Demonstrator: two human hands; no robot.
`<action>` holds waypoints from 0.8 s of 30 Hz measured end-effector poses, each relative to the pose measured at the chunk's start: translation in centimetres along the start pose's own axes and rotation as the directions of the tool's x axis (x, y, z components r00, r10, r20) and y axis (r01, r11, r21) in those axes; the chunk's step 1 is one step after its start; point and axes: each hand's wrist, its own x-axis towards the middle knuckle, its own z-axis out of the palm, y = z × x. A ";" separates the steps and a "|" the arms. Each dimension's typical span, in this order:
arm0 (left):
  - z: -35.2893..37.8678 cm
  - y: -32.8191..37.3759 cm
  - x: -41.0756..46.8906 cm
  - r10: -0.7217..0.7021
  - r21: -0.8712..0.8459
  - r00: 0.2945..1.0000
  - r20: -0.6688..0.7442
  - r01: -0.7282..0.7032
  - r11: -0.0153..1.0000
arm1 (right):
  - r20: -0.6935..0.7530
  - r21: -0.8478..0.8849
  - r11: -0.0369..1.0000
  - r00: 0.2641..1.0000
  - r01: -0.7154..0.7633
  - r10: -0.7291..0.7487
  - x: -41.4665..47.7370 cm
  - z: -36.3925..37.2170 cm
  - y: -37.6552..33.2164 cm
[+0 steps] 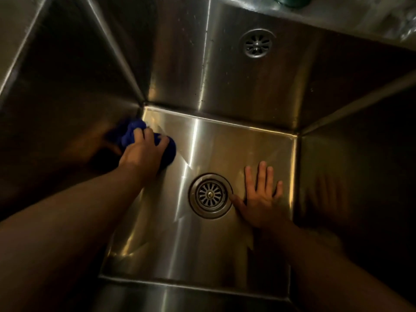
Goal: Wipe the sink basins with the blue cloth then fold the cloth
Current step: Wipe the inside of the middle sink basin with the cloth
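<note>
I look straight down into a deep stainless steel sink basin (225,140). My left hand (144,152) presses a bunched blue cloth (130,132) against the basin floor in its far left corner, where the floor meets the left wall. My right hand (262,194) lies flat on the basin floor with its fingers spread, just right of the round drain strainer (210,195). It holds nothing. The thumb touches the drain's rim. Both forearms reach in from the near edge.
An overflow grille (256,42) sits high on the back wall. The steel walls mirror my hands and the cloth. A dark green object (290,1) stands on the rim behind the basin, partly cut off.
</note>
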 end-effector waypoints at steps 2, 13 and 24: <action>1.0 0.2 -2.8 0.021 -0.023 1.000 0.001 -0.021 0.999 | 0.057 0.054 0.998 0.998 0.013 -0.016 0.2 -0.2 0.2; 5.5 1.2 -15.8 0.177 0.033 0.815 0.551 -0.234 0.972 | 0.096 0.129 0.990 0.994 0.047 -0.060 0.3 -0.5 0.7; 0.9 3.8 -15.1 0.533 -0.641 0.438 0.724 0.142 0.754 | 0.249 0.251 0.968 0.965 0.021 -0.086 0.2 -4.4 0.5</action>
